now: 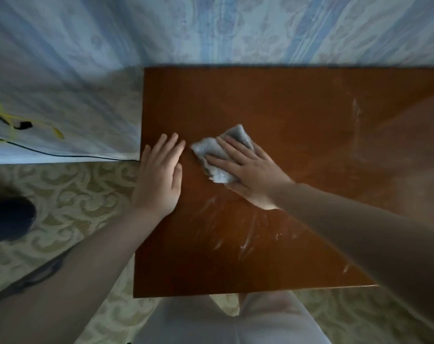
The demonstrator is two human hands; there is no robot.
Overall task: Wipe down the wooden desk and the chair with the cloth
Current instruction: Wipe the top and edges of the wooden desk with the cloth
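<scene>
The wooden desk (297, 100) fills the middle and right of the head view, reddish brown with pale smears near its front. A grey crumpled cloth (212, 151) lies on its left part. My right hand (248, 172) presses flat on the cloth, fingers spread and pointing up-left. My left hand (159, 175) rests flat on the desk's left edge, fingers together, holding nothing, a small gap from the cloth. No chair is in view.
Blue-and-white patterned wallpaper (211, 28) rises behind the desk. At left lies a pale striped surface (62, 100) with yellow and black cables (25, 125). Patterned beige floor (74, 194) and a dark object (7, 217) are lower left. My light trousers (223, 324) show below the desk.
</scene>
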